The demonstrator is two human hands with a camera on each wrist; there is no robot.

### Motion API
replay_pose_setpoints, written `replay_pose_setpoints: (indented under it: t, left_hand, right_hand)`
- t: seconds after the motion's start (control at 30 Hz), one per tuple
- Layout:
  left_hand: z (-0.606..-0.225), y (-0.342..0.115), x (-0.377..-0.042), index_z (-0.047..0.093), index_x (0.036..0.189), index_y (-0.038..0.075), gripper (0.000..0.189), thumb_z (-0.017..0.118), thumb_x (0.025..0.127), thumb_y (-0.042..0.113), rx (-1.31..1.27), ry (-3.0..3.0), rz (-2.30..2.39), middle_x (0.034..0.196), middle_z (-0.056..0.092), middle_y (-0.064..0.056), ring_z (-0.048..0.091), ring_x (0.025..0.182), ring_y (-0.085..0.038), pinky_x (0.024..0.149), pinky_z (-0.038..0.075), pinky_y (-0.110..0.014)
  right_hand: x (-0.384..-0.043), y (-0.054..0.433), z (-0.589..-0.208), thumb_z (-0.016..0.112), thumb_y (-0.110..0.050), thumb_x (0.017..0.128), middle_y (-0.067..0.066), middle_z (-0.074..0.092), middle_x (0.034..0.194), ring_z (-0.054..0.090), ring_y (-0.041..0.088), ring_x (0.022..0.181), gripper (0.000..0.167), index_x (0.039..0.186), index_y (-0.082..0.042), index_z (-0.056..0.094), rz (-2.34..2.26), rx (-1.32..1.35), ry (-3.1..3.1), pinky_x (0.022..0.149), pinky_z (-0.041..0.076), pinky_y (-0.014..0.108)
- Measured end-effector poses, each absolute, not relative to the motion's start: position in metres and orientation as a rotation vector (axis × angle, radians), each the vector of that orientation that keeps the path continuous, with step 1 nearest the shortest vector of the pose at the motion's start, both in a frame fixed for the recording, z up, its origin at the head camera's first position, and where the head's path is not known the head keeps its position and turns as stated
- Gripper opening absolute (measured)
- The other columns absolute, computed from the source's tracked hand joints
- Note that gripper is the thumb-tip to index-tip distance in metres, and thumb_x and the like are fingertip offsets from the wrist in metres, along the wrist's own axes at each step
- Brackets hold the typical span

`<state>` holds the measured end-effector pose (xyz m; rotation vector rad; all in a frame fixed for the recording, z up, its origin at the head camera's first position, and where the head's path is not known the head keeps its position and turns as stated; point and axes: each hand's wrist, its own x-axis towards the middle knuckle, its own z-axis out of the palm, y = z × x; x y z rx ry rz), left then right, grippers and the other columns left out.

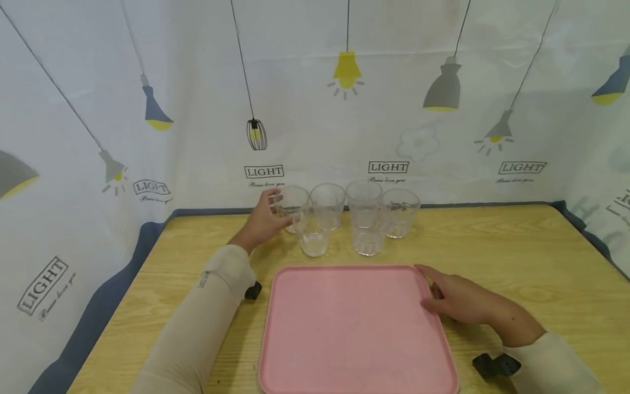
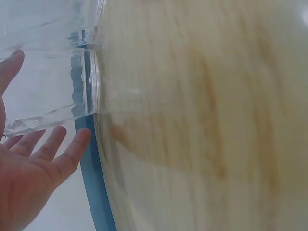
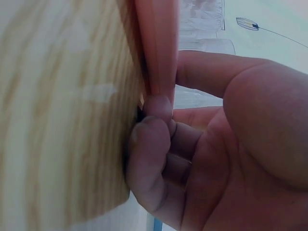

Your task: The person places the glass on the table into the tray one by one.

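My left hand (image 1: 263,221) reaches around the back-left clear plastic cup (image 1: 291,198). In the left wrist view its fingers (image 2: 70,156) are spread and fairly straight along one side of the cup (image 2: 48,84), with the thumb on the other side. Another clear cup (image 1: 315,244) stands just in front, near the thumb. On the right, my right hand (image 1: 458,298) grips the right edge of a pink tray (image 1: 354,328). The thumb lies over the rim, and curled fingers (image 3: 151,144) reach under the tray edge (image 3: 161,48) in the right wrist view.
More clear cups stand behind the tray: one in the back row (image 1: 327,200), a tall stacked-looking pair (image 1: 366,241) and one at the right (image 1: 401,216). A lamp-print curtain (image 1: 305,109) hangs behind the wooden table (image 1: 517,246).
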<state>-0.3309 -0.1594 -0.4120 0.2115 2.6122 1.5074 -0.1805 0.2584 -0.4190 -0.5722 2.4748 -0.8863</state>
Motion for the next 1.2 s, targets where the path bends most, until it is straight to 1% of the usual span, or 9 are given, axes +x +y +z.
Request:
replay_pose_setpoints:
  t: [0.17, 0.27, 0.4, 0.57, 0.63, 0.77, 0.97, 1.07, 1.2]
  left_hand:
    - [-0.412, -0.16, -0.329, 0.017, 0.155, 0.017, 0.101, 0.081, 0.082, 0.045, 0.185, 2.627, 1.519, 0.158, 0.037, -0.008, 0.037, 0.143, -0.033, 0.115, 0.038, -0.049]
    - [-0.411, -0.16, -0.327, 0.013, 0.157, 0.02, 0.106, 0.082, 0.081, 0.046, 0.184, 2.646, 1.51, 0.155, 0.04, -0.008, 0.038, 0.142, -0.034, 0.113, 0.039, -0.051]
    - [-0.409, -0.164, -0.323, 0.01, 0.159, 0.024, 0.108, 0.082, 0.081, 0.044, 0.182, 2.689, 1.48, 0.153, 0.043, -0.009, 0.039, 0.14, -0.036, 0.112, 0.04, -0.053]
    - [-0.41, -0.173, -0.319, 0.021, 0.158, 0.023, 0.1, 0.081, 0.081, 0.045, 0.141, 2.757, 1.43, 0.152, 0.045, -0.007, 0.042, 0.138, -0.032, 0.11, 0.042, -0.052]
    - [-0.41, -0.177, -0.316, 0.023, 0.158, 0.023, 0.098, 0.081, 0.082, 0.045, 0.123, 2.767, 1.426, 0.152, 0.045, -0.006, 0.042, 0.138, -0.031, 0.108, 0.043, -0.052]
    - [-0.407, -0.184, -0.308, 0.021, 0.158, 0.023, 0.097, 0.079, 0.084, 0.044, 0.122, 2.771, 1.43, 0.153, 0.044, -0.006, 0.042, 0.138, -0.031, 0.107, 0.043, -0.053]
    - [-0.401, -0.195, -0.294, 0.02, 0.158, 0.024, 0.104, 0.078, 0.079, 0.056, 0.088, 2.795, 1.416, 0.153, 0.044, -0.007, 0.043, 0.138, -0.032, 0.105, 0.044, -0.054]
    - [-0.399, -0.195, -0.287, 0.019, 0.159, 0.025, 0.104, 0.078, 0.079, 0.058, 0.073, 2.795, 1.418, 0.154, 0.043, -0.007, 0.042, 0.139, -0.034, 0.105, 0.045, -0.054]
    - [-0.396, -0.193, -0.278, 0.019, 0.159, 0.024, 0.099, 0.078, 0.083, 0.049, 0.075, 2.802, 1.422, 0.154, 0.042, -0.008, 0.042, 0.138, -0.035, 0.104, 0.046, -0.054]
  right_hand:
    - [-0.181, 0.259, -0.42, 0.064, -0.026, 0.098, -0.002, 0.057, 0.072, 0.049, 0.011, 0.049, 0.078, 0.156, 0.002, 0.018, -0.879, -0.582, 2.482, 0.052, 0.045, 0.028]
    - [-0.181, 0.259, -0.42, 0.064, -0.025, 0.098, -0.002, 0.057, 0.071, 0.049, 0.011, 0.049, 0.079, 0.156, 0.003, 0.019, -0.876, -0.584, 2.485, 0.052, 0.045, 0.027]
    - [-0.181, 0.261, -0.419, 0.064, -0.025, 0.098, -0.002, 0.057, 0.071, 0.05, 0.011, 0.048, 0.078, 0.155, 0.004, 0.019, -0.875, -0.596, 2.483, 0.053, 0.045, 0.027]
    - [-0.183, 0.262, -0.419, 0.064, -0.026, 0.098, -0.002, 0.057, 0.072, 0.051, 0.012, 0.049, 0.078, 0.155, 0.003, 0.019, -0.861, -0.587, 2.489, 0.054, 0.046, 0.027]
    - [-0.183, 0.263, -0.419, 0.064, -0.025, 0.098, -0.001, 0.058, 0.073, 0.051, 0.012, 0.049, 0.078, 0.156, 0.002, 0.019, -0.859, -0.581, 2.488, 0.054, 0.047, 0.027]
    - [-0.182, 0.262, -0.418, 0.064, -0.025, 0.098, -0.001, 0.059, 0.074, 0.051, 0.012, 0.049, 0.078, 0.156, 0.002, 0.019, -0.864, -0.58, 2.484, 0.055, 0.046, 0.027]
    - [-0.183, 0.26, -0.42, 0.064, -0.024, 0.098, -0.003, 0.056, 0.07, 0.05, 0.01, 0.049, 0.076, 0.155, 0.002, 0.021, -0.861, -0.613, 2.509, 0.054, 0.045, 0.026]
    - [-0.183, 0.26, -0.421, 0.064, -0.024, 0.098, -0.003, 0.056, 0.07, 0.05, 0.011, 0.048, 0.077, 0.155, 0.001, 0.02, -0.86, -0.593, 2.504, 0.053, 0.045, 0.027]
    - [-0.182, 0.261, -0.42, 0.064, -0.024, 0.098, -0.002, 0.056, 0.07, 0.05, 0.012, 0.049, 0.077, 0.155, 0.002, 0.02, -0.865, -0.587, 2.502, 0.053, 0.045, 0.027]
